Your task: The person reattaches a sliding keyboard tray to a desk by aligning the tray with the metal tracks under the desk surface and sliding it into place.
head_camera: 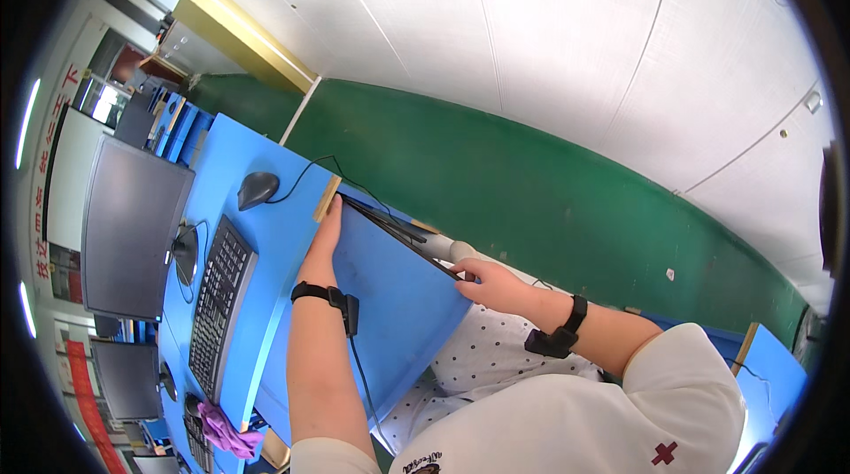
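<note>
A thin dark flat object (398,232), seen nearly edge-on, lies along the far side of a blue pull-out surface (392,301) below the desktop. My right hand (488,283) pinches its near end between thumb and fingers. My left hand (327,225) reaches to its other end beside the wooden edge of the blue desk (282,162); its fingertips are partly hidden, so its grip is unclear. A black cable runs from a black computer mouse (258,190) over the desk edge towards the dark object. Both wrists wear black straps with small devices.
On the desk stand a black keyboard (222,308) and a monitor (136,228), with a purple cloth (228,431) at the lower edge. White cabinets (564,29) line the green floor (505,188). Another blue desk (770,374) is at the lower right.
</note>
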A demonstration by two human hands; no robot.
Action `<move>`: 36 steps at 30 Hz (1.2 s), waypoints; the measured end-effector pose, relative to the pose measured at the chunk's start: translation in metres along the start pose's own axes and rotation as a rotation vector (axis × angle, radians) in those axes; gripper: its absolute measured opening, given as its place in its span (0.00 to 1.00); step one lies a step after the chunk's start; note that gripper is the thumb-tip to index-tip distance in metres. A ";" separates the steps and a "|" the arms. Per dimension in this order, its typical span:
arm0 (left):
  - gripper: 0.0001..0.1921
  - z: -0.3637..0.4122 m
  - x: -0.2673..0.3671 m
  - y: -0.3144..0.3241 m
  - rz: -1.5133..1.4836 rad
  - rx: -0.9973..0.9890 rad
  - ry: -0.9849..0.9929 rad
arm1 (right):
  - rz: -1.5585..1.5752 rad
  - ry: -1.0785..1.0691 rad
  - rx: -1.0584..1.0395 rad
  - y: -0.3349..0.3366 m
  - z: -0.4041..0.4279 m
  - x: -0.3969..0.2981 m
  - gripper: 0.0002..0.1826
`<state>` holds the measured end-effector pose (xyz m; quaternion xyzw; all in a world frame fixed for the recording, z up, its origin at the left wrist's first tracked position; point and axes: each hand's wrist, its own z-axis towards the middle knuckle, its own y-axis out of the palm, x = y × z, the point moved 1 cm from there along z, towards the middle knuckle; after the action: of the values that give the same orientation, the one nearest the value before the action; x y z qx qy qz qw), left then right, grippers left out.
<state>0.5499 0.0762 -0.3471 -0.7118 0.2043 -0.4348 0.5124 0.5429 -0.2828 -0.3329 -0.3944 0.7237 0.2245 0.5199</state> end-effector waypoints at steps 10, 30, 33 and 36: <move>0.34 0.022 -0.015 0.012 -0.240 0.056 -0.004 | -0.046 -0.088 0.022 0.002 -0.002 0.001 0.19; 0.28 0.019 -0.010 -0.003 -0.252 -0.067 -0.090 | -0.086 -0.080 -0.016 -0.002 -0.007 -0.010 0.20; 0.26 0.019 -0.011 -0.005 -0.162 -0.053 -0.036 | -0.079 -0.063 -0.033 -0.003 -0.008 -0.011 0.20; 0.20 0.018 -0.006 0.000 -0.145 0.009 -0.079 | -0.085 -0.057 -0.031 -0.004 -0.007 -0.008 0.20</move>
<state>0.5611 0.0904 -0.3515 -0.7390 0.1301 -0.4431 0.4905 0.5437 -0.2872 -0.3223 -0.4264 0.6875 0.2247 0.5432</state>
